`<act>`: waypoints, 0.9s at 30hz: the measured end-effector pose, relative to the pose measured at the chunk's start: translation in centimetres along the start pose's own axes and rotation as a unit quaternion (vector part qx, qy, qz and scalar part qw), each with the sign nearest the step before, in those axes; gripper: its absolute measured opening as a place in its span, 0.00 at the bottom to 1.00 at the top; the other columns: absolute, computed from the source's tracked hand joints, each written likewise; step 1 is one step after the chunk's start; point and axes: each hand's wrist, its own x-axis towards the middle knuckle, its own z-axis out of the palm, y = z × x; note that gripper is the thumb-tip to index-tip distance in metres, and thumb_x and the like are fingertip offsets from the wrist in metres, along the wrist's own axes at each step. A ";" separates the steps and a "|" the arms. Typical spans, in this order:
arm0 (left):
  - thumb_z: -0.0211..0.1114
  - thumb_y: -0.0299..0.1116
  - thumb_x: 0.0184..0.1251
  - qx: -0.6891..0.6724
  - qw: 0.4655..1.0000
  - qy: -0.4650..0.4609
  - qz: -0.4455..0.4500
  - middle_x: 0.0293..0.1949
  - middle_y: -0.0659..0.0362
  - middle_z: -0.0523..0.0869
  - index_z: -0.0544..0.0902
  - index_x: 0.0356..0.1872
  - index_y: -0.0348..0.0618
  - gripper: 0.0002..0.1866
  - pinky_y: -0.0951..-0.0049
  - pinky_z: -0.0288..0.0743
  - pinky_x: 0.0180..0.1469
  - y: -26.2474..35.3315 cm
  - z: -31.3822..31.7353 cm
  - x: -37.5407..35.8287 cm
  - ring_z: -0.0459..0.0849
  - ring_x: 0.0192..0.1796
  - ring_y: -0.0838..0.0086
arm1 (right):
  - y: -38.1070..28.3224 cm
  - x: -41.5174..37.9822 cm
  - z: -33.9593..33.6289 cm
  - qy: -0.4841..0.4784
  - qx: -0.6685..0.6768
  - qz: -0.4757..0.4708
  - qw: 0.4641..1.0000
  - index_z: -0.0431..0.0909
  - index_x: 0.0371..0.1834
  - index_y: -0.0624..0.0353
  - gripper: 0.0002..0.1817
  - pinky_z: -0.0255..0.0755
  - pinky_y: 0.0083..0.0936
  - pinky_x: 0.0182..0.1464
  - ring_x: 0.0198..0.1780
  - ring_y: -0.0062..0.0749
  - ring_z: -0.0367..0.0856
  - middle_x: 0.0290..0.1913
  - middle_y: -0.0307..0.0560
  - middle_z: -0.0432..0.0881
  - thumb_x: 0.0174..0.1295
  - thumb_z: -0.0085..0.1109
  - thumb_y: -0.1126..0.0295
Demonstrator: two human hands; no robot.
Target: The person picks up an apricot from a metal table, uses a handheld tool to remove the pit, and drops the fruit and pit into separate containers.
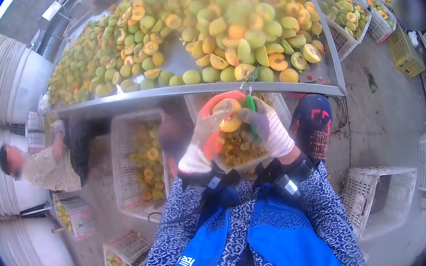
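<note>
In front of my body, below the metal table's edge, my left hand (207, 133) in a white and orange glove is closed around a yellow-orange apricot (230, 123). My right hand (270, 129), in a white striped glove with a dark fingertip area, grips a green-handled tool (250, 103). Its short metal tip points up toward the table edge; the exact kind of tip is too small to tell. The right fingers also reach the side of the apricot. Directly under both hands stands a crate with cut apricot pieces (240, 148), partly hidden by them.
A metal table (176, 91) bears a large heap of whole and halved apricots (227, 26). A crate of fruit (118, 170) stands left of my legs; a white crate (359, 197) lies at the right. Another person (51, 164) works at the left near stacked white tubs (10, 172).
</note>
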 end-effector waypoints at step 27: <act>0.65 0.49 0.79 -0.125 0.964 0.217 0.086 0.49 0.49 0.90 0.85 0.55 0.35 0.24 0.51 0.91 0.53 -5.0 0.9 0.2 0.91 0.53 0.56 | 9.0 0.0 0.1 -0.025 -0.465 -0.322 0.824 0.81 0.50 0.65 0.19 0.76 0.39 0.39 0.36 0.51 0.82 0.36 0.60 0.84 0.83 0.49 0.58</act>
